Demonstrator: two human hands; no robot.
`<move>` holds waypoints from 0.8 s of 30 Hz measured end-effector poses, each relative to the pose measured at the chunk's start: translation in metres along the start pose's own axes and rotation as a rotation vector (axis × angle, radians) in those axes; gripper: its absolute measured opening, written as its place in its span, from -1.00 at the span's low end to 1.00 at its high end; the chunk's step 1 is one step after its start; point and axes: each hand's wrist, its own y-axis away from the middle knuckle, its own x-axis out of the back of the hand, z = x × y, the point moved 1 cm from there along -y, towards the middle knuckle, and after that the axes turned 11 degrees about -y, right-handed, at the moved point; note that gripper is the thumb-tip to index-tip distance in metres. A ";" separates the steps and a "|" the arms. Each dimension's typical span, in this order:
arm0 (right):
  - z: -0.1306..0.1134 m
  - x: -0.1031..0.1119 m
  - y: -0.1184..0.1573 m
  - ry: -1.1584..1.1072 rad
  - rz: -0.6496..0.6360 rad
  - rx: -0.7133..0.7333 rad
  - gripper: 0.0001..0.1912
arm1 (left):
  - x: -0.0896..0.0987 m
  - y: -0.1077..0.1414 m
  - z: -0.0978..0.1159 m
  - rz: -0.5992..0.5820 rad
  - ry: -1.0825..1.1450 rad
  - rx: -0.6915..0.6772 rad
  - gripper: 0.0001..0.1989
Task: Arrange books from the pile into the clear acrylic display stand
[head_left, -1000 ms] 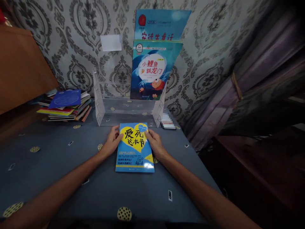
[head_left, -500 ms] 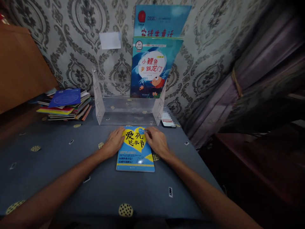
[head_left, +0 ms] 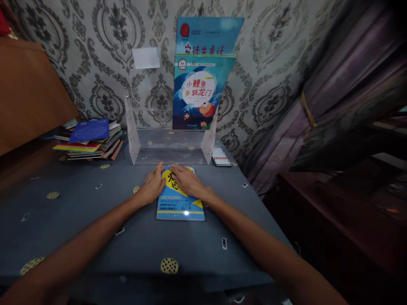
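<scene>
A closed blue and yellow book (head_left: 178, 205) with black Chinese characters lies flat on the cloth-covered table, between my forearms. My left hand (head_left: 152, 186) rests along its upper left edge, fingers stretched out and the thumb by the cover. Flat across the upper cover lies my right hand (head_left: 188, 181), its fingers extended to the left and hiding part of the title. Just behind the book stands a clear acrylic stand (head_left: 170, 156). A blue picture book (head_left: 193, 114) with a red fish leans upright there, in front of a taller blue book (head_left: 208, 36).
A messy stack of books (head_left: 90, 131) sits at the back left, beside a brown panel (head_left: 32, 93). Right of the stand lies a partly pixelated flat object (head_left: 221, 157). The patterned wall (head_left: 111, 63) closes off the back; a tied curtain (head_left: 286, 131) hangs at the right.
My right hand has moved left from the book's upper right edge and now lies flat over its cover. My left hand stays at the left edge. The view has shifted slightly.
</scene>
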 end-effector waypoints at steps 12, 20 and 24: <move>0.064 0.009 0.022 -0.267 0.143 -0.023 -0.55 | -0.001 -0.002 -0.005 0.003 -0.044 -0.045 -0.46; 0.053 0.004 0.031 -0.200 0.116 -0.061 -0.52 | 0.000 -0.003 -0.005 -0.007 -0.079 -0.057 -0.49; 0.032 0.003 0.050 -0.124 0.058 -0.099 -0.47 | 0.000 -0.003 -0.006 -0.007 -0.094 -0.066 -0.49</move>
